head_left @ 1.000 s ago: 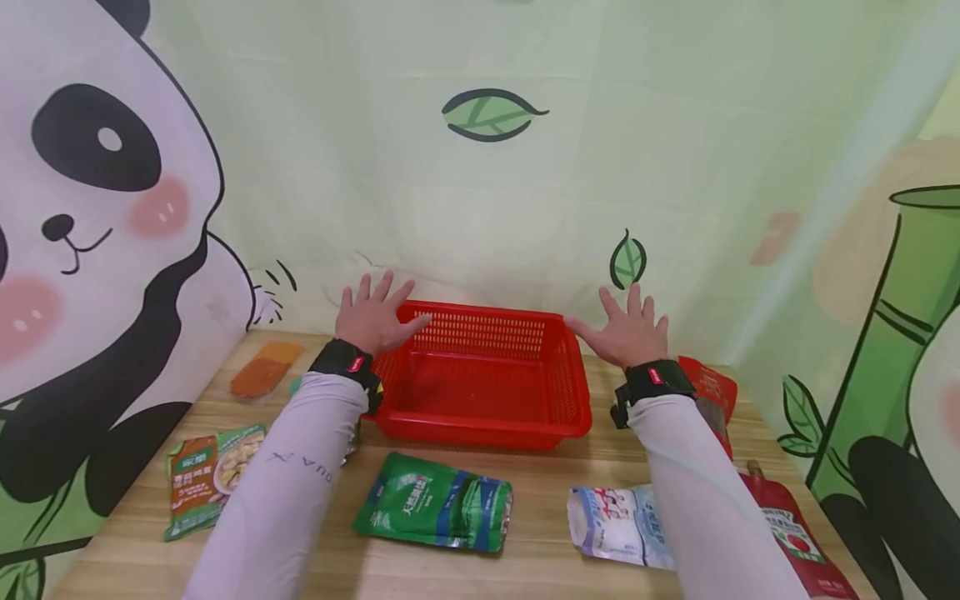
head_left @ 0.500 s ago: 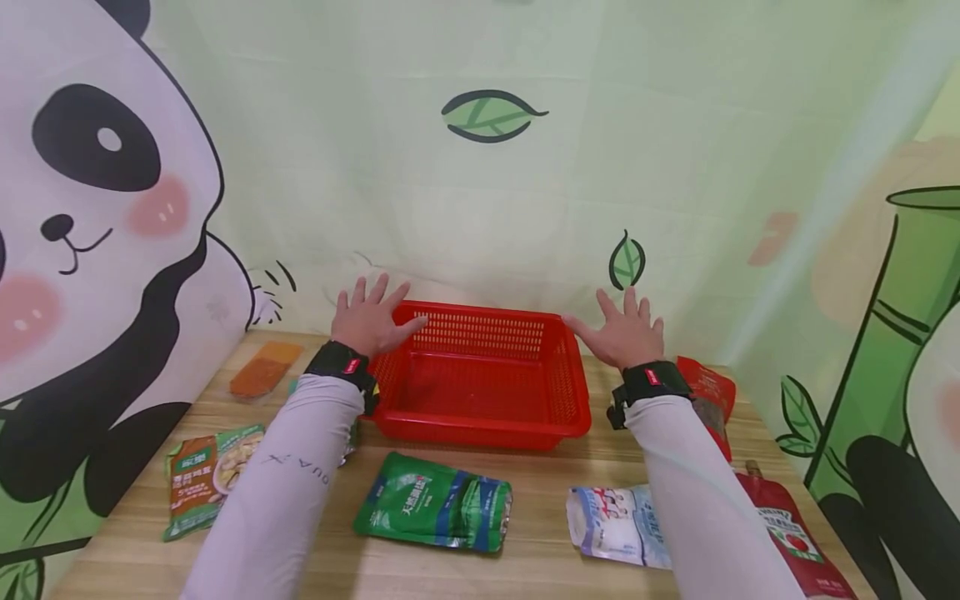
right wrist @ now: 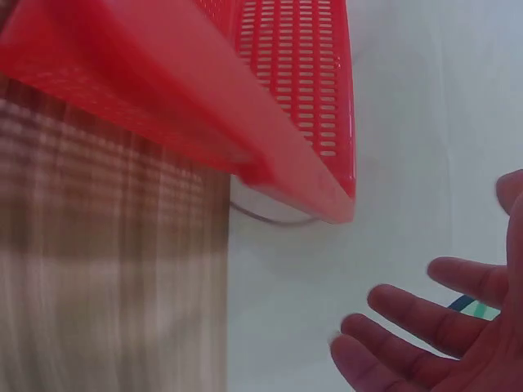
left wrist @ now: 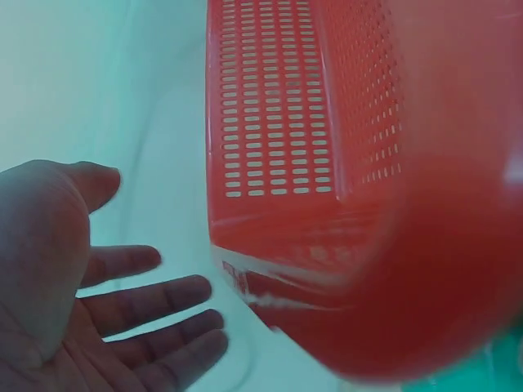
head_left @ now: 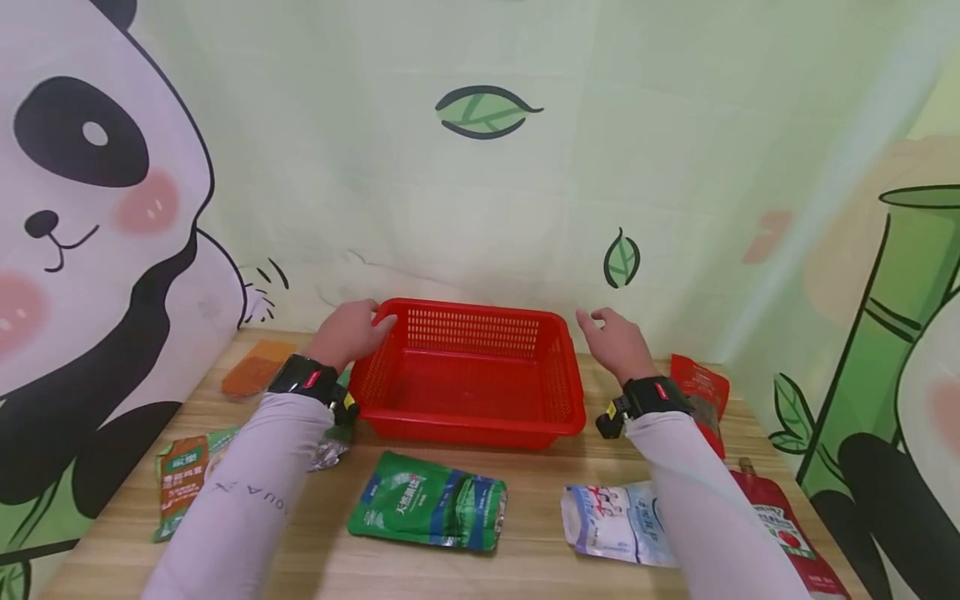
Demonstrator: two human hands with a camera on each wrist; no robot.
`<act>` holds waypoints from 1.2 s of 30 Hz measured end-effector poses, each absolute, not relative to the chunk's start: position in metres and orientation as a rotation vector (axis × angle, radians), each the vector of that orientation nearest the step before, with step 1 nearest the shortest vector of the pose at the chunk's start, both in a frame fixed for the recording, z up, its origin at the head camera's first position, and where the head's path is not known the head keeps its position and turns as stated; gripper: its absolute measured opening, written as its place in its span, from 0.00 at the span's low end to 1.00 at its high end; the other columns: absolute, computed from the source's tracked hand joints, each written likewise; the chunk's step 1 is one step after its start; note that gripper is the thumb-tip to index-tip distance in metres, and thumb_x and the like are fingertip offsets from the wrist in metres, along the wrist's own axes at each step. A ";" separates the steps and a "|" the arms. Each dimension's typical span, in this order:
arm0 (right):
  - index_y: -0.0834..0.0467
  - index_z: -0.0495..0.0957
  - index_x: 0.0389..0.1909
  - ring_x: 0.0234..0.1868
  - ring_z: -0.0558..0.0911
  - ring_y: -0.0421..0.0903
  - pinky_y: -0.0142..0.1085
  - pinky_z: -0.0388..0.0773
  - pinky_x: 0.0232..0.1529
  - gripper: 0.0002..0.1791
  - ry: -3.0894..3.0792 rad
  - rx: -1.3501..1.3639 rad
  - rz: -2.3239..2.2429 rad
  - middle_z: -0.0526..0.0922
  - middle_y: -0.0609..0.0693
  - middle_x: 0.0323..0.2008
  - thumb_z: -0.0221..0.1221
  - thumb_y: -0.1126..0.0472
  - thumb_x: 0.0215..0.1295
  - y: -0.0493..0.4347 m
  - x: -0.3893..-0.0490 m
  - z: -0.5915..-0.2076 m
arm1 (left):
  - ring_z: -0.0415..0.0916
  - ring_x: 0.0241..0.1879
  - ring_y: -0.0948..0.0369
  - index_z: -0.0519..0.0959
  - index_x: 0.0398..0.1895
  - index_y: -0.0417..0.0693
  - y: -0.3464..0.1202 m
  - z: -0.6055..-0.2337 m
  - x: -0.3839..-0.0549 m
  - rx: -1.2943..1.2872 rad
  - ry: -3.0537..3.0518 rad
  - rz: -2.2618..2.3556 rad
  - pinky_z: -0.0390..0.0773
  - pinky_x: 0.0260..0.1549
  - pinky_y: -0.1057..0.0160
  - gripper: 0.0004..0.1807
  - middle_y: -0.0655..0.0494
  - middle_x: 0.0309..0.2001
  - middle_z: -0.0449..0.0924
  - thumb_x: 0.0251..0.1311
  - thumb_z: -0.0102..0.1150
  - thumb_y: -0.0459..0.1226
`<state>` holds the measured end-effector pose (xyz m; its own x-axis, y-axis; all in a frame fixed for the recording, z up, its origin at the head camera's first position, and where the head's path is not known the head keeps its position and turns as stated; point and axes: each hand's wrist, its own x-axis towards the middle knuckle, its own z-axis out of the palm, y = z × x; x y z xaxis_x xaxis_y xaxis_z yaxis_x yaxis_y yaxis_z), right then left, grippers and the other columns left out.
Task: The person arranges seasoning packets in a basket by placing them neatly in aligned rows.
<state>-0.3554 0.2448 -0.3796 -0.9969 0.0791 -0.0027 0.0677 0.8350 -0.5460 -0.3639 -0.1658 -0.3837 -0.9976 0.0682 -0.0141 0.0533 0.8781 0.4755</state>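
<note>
A red plastic basket (head_left: 468,427) with slotted sides stands on the wooden table against the cloth backdrop. Beside its left side is my left hand (head_left: 347,336), fingers loosely bent and thumb by the rim. The left wrist view has this hand (left wrist: 114,318) apart from the basket wall (left wrist: 278,219), holding nothing. To the right of the basket, my right hand (head_left: 617,343) hovers with slightly bent fingers. A gap separates that hand (right wrist: 445,327) from the red rim (right wrist: 298,192) in the right wrist view, and nothing lies between its fingers.
In front lie a green pouch (head_left: 427,502) and a white-blue pouch (head_left: 618,523). A red-capped-off ketchup-style pouch (head_left: 787,533) and a red packet (head_left: 701,396) are on the right. At left are an orange packet (head_left: 258,367), a brown-green packet (head_left: 183,479) and a partly hidden silver-green packet (head_left: 330,450).
Both hands have lowered from their raised, spread pose, and their fingers have bent. The left hand has shifted a little left. The head view has turned slightly; the basket stays in place.
</note>
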 end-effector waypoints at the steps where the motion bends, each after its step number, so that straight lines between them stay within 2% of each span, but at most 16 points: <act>1: 0.58 0.65 0.73 0.64 0.76 0.62 0.59 0.74 0.65 0.42 -2.999 -0.126 0.916 0.76 0.63 0.67 0.39 0.30 0.76 0.245 -0.354 -0.381 | 0.81 0.47 0.46 0.67 0.71 0.37 -0.169 -0.384 -0.361 0.077 2.984 0.794 0.85 0.52 0.48 0.32 0.38 0.58 0.80 0.73 0.55 0.49; 7: 0.60 0.65 0.71 0.57 0.79 0.61 0.51 0.81 0.59 0.37 -3.058 -0.199 1.164 0.78 0.63 0.61 0.46 0.35 0.77 0.245 -0.345 -0.392 | 0.80 0.51 0.44 0.64 0.72 0.34 -0.183 -0.395 -0.352 -0.004 2.918 0.848 0.84 0.53 0.46 0.36 0.34 0.62 0.77 0.75 0.50 0.53; 10: 0.61 0.65 0.71 0.53 0.82 0.60 0.47 0.84 0.55 0.37 -3.056 -0.215 1.288 0.80 0.63 0.58 0.47 0.36 0.77 0.245 -0.342 -0.400 | 0.80 0.50 0.44 0.64 0.73 0.34 -0.188 -0.402 -0.349 -0.042 2.852 0.919 0.85 0.51 0.47 0.37 0.33 0.62 0.76 0.75 0.48 0.54; 16: 0.62 0.72 0.65 0.45 0.85 0.55 0.51 0.84 0.56 0.35 -3.036 -0.184 1.416 0.84 0.61 0.53 0.48 0.36 0.77 0.243 -0.336 -0.413 | 0.85 0.38 0.52 0.71 0.67 0.35 -0.200 -0.416 -0.342 -0.034 2.711 1.111 0.87 0.39 0.58 0.32 0.40 0.48 0.85 0.77 0.46 0.54; 21: 0.62 0.77 0.61 0.37 0.86 0.49 0.44 0.86 0.48 0.31 -2.985 -0.148 1.522 0.87 0.58 0.44 0.48 0.39 0.78 0.243 -0.331 -0.421 | 0.84 0.36 0.55 0.77 0.60 0.39 -0.206 -0.425 -0.339 -0.020 2.638 1.242 0.86 0.38 0.61 0.27 0.45 0.41 0.86 0.78 0.47 0.53; 26: 0.64 0.77 0.60 0.32 0.88 0.46 0.37 0.87 0.38 0.27 -2.924 -0.116 1.614 0.88 0.58 0.39 0.46 0.46 0.82 0.243 -0.326 -0.429 | 0.83 0.40 0.53 0.78 0.62 0.43 -0.208 -0.428 -0.335 -0.049 2.551 1.373 0.84 0.41 0.61 0.27 0.46 0.44 0.86 0.78 0.46 0.54; 31: 0.64 0.77 0.61 0.32 0.88 0.47 0.36 0.87 0.39 0.26 -2.872 -0.119 1.669 0.88 0.59 0.40 0.47 0.47 0.81 0.243 -0.324 -0.437 | 0.81 0.43 0.53 0.76 0.65 0.41 -0.211 -0.428 -0.329 -0.053 2.530 1.428 0.84 0.44 0.61 0.25 0.44 0.48 0.85 0.79 0.46 0.49; 36: 0.64 0.78 0.61 0.31 0.86 0.46 0.34 0.86 0.37 0.27 -2.825 -0.137 1.720 0.87 0.56 0.36 0.49 0.46 0.80 0.245 -0.324 -0.441 | 0.81 0.45 0.54 0.72 0.70 0.38 -0.210 -0.429 -0.327 -0.051 2.487 1.504 0.84 0.46 0.61 0.26 0.40 0.54 0.83 0.80 0.46 0.46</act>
<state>-0.3237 0.2453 -0.4414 -0.9825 -0.0172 -0.1856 0.1570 0.4605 -0.8737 -0.3274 -0.2097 -0.4292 -0.9720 0.0908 -0.2166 -0.1496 0.4716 0.8690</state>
